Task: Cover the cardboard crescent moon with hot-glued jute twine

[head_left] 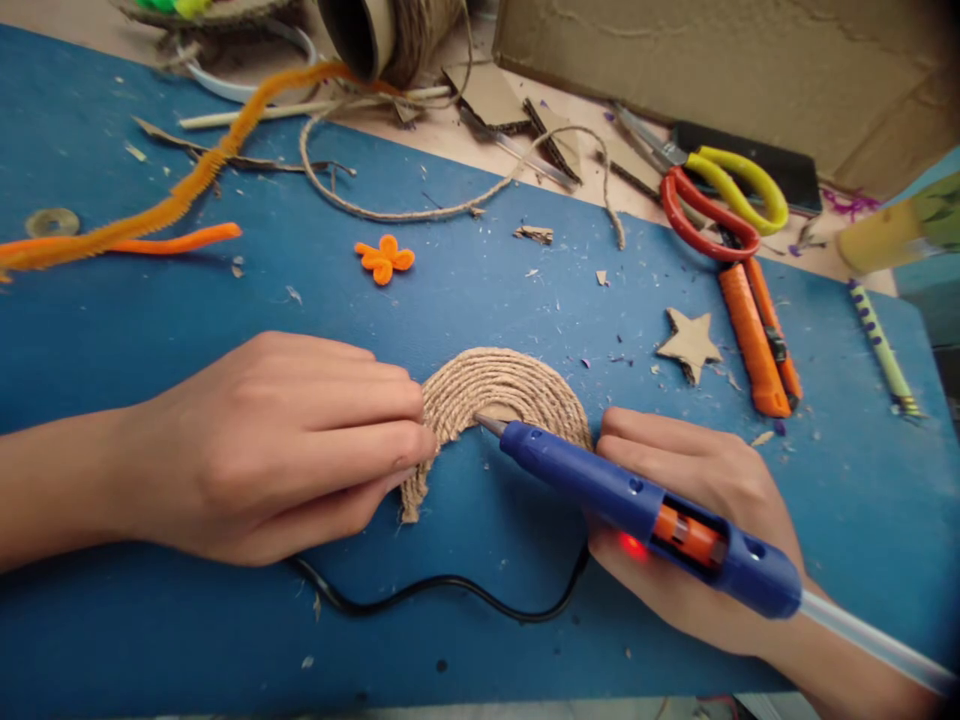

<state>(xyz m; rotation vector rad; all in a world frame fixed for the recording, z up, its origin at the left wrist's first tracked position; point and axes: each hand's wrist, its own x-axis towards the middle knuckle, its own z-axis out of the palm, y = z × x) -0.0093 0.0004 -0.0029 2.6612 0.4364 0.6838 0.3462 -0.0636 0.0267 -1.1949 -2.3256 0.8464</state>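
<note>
On blue mat (150, 330), centre: twine-wrapped arch (499, 390), likely light, stiffish (loose end soft). Left hand (277, 450), fingers closed, pinches its left edge, the best hold. Right hand (697, 520) grips glue gun (637, 505), nozzle at arch's inner curve.

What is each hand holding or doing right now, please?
Left hand: fingers closed, pressing the twine-wrapped arch.
Right hand: closed around the blue glue gun.

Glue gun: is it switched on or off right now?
On. A red light glows on the glue gun body where the right hand grips it, and its black cord trails across the blue mat.
</note>
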